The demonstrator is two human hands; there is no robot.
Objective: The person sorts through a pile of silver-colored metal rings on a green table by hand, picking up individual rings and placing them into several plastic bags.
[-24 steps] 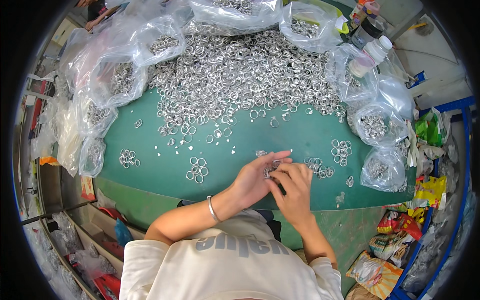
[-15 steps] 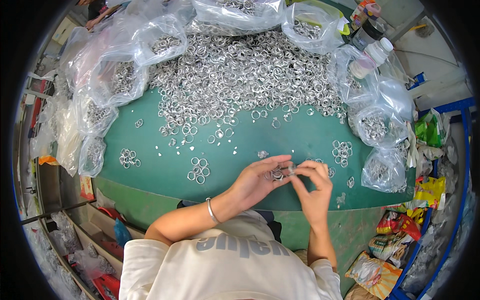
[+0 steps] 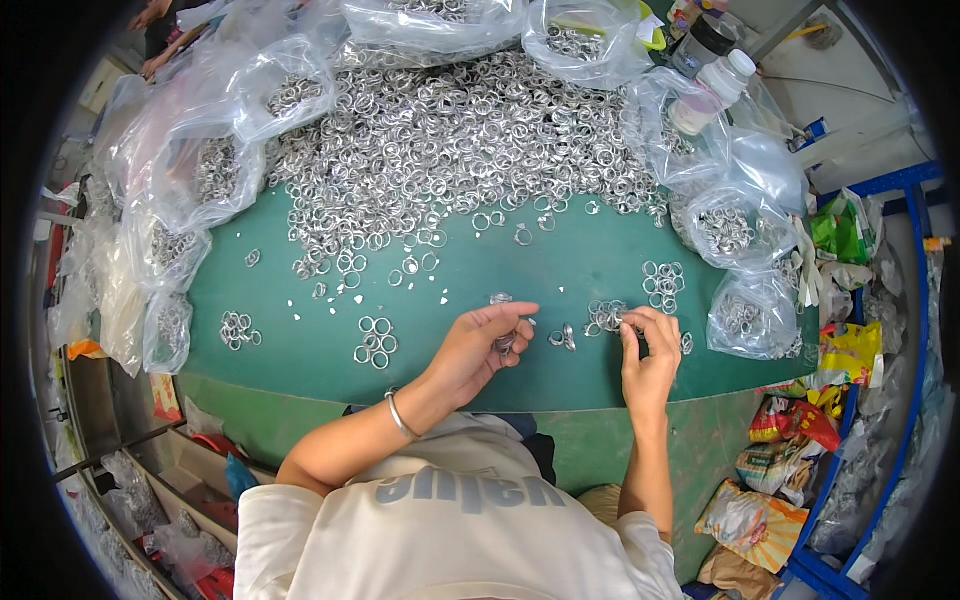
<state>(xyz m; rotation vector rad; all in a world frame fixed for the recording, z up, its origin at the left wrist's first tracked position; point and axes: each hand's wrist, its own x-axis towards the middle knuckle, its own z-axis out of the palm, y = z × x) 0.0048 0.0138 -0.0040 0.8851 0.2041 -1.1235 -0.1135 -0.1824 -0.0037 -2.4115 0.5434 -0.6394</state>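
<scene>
1. The left hand (image 3: 480, 345) is curled, thumb and fingers pinching a few small metal rings (image 3: 505, 343) just above the green table (image 3: 560, 260).
2. The right hand (image 3: 648, 355) is also curled, its fingertips pressed together at the near edge of a small cluster of rings (image 3: 606, 314); whether it grips one I cannot tell.
3. Seemingly done: several small sets of rings lie apart on the table, one far left (image 3: 238, 329), one left of the hands (image 3: 375, 342), one to the right (image 3: 663, 284).
4. Seemingly left: the big heap of loose rings (image 3: 450, 140) across the far side is by far the larger share, so the sorting looks early.
5. Clear plastic bags (image 3: 745, 315) holding rings ring the table's edges.
</scene>
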